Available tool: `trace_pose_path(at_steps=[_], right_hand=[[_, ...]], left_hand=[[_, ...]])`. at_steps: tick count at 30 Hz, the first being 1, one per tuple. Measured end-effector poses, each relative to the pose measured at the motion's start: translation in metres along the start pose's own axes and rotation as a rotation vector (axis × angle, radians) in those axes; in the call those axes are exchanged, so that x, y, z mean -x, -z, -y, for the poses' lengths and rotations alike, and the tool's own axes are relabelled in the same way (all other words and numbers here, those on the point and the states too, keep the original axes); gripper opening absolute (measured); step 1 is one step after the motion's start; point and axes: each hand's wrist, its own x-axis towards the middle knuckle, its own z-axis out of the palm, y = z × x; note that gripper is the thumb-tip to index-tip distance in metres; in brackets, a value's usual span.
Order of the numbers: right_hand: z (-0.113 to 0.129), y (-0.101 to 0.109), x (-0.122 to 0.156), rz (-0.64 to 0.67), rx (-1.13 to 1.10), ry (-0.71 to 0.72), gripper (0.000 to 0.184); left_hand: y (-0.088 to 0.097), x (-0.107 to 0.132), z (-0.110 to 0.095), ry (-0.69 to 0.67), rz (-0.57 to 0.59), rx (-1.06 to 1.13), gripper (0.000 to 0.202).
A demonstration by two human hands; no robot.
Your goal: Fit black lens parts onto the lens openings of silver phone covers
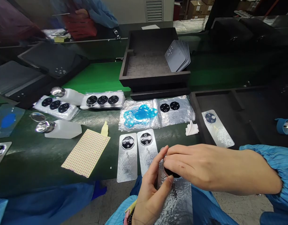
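The left hand (146,200) grasps the left edge of a silver plate (179,203) over the near edge of the table (101,165), its black octagon (172,173) partly covered by the right hand (200,164), whether gripping I cannot tell, with a second plate (221,132) farther right in a black tray (254,117).

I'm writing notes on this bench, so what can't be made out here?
All in the head view:
- Dark disc on the held panel: partly hidden by the right hand.
- Held panel's near end: cut off by the bottom edge.
- Far-left panel: cut off by the left edge.
- Yellow sheet's tiny marks: too small to read.
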Motion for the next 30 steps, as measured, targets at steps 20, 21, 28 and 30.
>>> trace_pose_path(at_steps=[20,21,28,30], right_hand=[[0.000,0.008,0.000,0.143,-0.093,-0.060,0.025],[0.000,0.009,-0.001,0.155,-0.110,-0.069,0.025],[0.001,0.012,-0.003,0.134,-0.113,-0.047,0.021],[0.002,0.012,-0.004,0.124,-0.107,-0.039,0.020]], left_hand=[[0.005,0.003,0.001,0.073,-0.004,0.073,0.049],[0.005,0.004,0.001,0.073,-0.003,0.073,0.049],[0.004,0.004,0.001,0.094,-0.007,0.085,0.050],[0.002,0.005,-0.001,0.124,-0.039,0.085,0.050]])
